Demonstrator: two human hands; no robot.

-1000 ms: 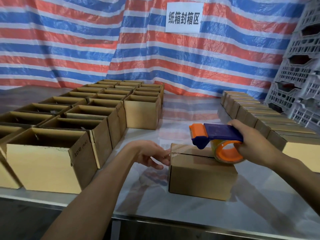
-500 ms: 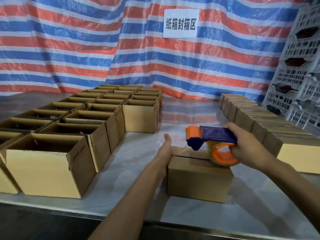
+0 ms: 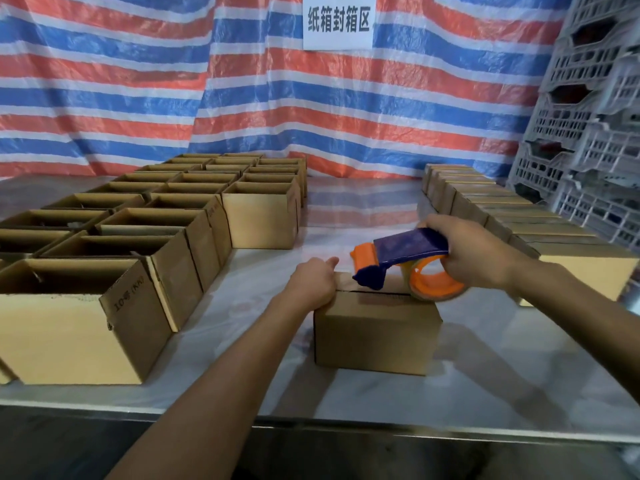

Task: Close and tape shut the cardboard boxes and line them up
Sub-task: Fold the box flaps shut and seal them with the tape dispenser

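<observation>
Open boxes [image 3: 138,237] crowd the left side of the bench [image 3: 485,393]; a row of sealed boxes [image 3: 502,209] runs along its right edge, with grey crates [image 3: 588,133] stacked beyond. The closed box [image 3: 377,334] sits near the front edge, between both groups. My left hand [image 3: 315,282] curls over its top left edge, thumb forward. My right hand [image 3: 478,251] grips the tape dispenser [image 3: 408,251] tight by the handle, its nose down on the top seam.

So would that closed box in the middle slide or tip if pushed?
Probably slides: the closed box sits flat on a smooth, shiny table, and the left hand rests on its corner beside the tape dispenser. Likely light: small cardboard. Unlikely to tip, being wider than tall.
</observation>
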